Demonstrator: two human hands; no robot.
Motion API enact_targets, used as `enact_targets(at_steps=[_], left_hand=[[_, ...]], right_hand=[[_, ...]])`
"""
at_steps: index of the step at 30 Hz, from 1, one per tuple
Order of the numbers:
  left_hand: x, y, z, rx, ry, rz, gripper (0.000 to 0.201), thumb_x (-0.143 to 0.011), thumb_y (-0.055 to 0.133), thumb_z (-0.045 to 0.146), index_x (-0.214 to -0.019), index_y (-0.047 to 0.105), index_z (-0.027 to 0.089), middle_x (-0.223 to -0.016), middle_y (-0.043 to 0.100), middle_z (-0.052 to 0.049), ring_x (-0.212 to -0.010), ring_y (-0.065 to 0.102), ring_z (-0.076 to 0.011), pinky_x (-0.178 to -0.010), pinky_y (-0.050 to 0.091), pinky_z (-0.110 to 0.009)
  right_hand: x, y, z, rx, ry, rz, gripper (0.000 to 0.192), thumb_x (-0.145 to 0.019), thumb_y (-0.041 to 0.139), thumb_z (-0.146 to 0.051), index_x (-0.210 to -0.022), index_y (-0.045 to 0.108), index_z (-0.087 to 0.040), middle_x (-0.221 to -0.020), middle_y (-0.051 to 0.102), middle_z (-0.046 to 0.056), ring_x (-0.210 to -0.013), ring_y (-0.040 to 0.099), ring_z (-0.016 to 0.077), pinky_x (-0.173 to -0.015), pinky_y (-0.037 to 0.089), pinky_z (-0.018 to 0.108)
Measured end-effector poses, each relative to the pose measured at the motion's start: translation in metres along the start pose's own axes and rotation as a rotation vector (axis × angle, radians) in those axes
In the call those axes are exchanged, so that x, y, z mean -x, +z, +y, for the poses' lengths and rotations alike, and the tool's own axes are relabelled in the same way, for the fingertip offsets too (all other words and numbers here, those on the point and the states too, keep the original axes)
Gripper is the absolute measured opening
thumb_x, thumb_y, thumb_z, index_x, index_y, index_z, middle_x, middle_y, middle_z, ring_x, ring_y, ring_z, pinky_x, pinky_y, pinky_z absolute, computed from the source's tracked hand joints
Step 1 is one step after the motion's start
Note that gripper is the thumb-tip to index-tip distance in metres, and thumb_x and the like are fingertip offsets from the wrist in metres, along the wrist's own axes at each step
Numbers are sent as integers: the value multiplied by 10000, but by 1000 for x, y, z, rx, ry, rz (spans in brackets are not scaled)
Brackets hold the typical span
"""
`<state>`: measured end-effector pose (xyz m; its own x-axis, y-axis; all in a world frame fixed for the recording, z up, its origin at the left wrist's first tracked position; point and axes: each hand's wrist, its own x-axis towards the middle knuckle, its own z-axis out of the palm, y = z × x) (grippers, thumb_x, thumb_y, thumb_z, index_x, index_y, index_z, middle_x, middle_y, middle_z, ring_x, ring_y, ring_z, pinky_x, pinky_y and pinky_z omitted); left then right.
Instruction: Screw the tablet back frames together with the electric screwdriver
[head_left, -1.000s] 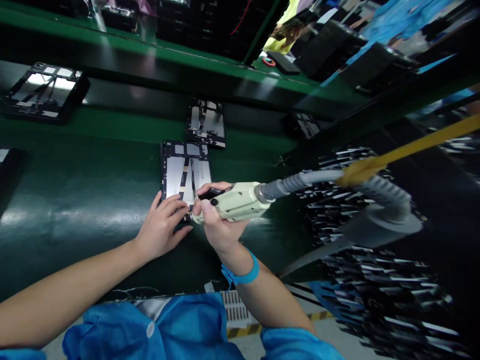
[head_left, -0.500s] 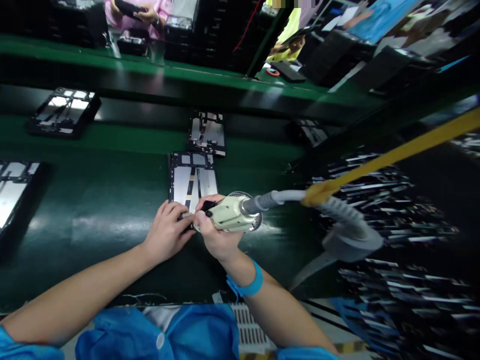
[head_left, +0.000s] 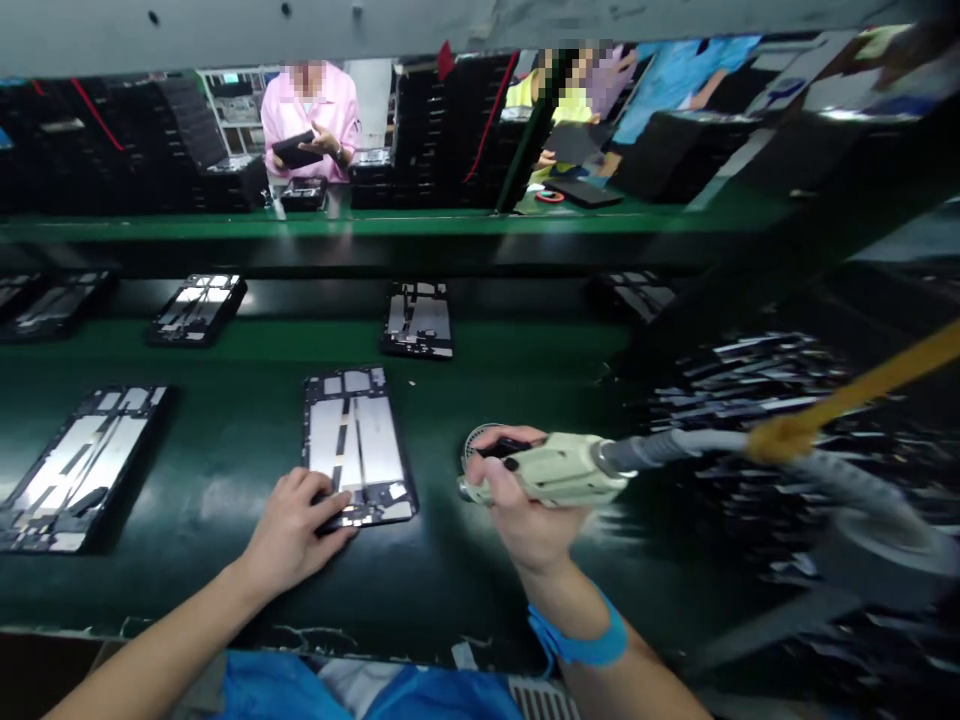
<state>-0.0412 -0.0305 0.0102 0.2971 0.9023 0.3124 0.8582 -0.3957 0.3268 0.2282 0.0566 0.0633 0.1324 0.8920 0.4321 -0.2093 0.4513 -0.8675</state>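
An open tablet chassis [head_left: 355, 443] with silver plates lies on the dark green belt in front of me. My left hand [head_left: 294, 530] rests flat on its near left corner, fingers spread over the edge. My right hand [head_left: 517, 500] grips a pale green electric screwdriver [head_left: 559, 470], held level to the right of the chassis and clear of it. A grey cable [head_left: 690, 445] runs from the tool's rear to the right. A small round dish [head_left: 480, 445] sits on the belt just behind the tool's tip.
More open chassis lie on the belt: one at near left [head_left: 79, 465], one at far left [head_left: 196, 307], one behind [head_left: 418, 318]. A yellow strap [head_left: 862, 390] crosses at right. Across the green shelf, a person in pink [head_left: 307, 125] holds a tablet; others work further right.
My right hand has pulled the screwdriver off the chassis and to the right. My left hand stays on the chassis' near edge. The view has tilted up, showing the workers opposite.
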Motion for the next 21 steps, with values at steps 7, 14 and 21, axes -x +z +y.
enact_targets(at_steps=[7,14,21], left_hand=[[-68,-24,-109,-138,-213,28,302,-934,660,443,-1151,767,263,-1091,681,-108,-1059,597,-302,-955,525,-462],[-205,-19,-154,-144,-424,103,316,-982,568,322,-1226,711,179,-1363,606,-179,-1365,467,-378,-1193,309,-566],[-303,43,-118,121,-656,-43,392,-991,665,406,-1294,626,161,-1308,639,-110,-1146,654,-257,-976,569,-477]], right_hand=[[-11,-24,16,116,22,63,196,-846,745,-198,-1025,668,-219,-780,694,-6,-547,636,135,-493,532,271],[-10,-31,21,308,-40,27,171,-818,750,-225,-984,717,-207,-816,729,22,-659,696,174,-614,601,314],[-9,-30,17,292,-34,65,157,-781,770,-237,-934,743,-216,-787,746,43,-695,734,227,-596,633,344]])
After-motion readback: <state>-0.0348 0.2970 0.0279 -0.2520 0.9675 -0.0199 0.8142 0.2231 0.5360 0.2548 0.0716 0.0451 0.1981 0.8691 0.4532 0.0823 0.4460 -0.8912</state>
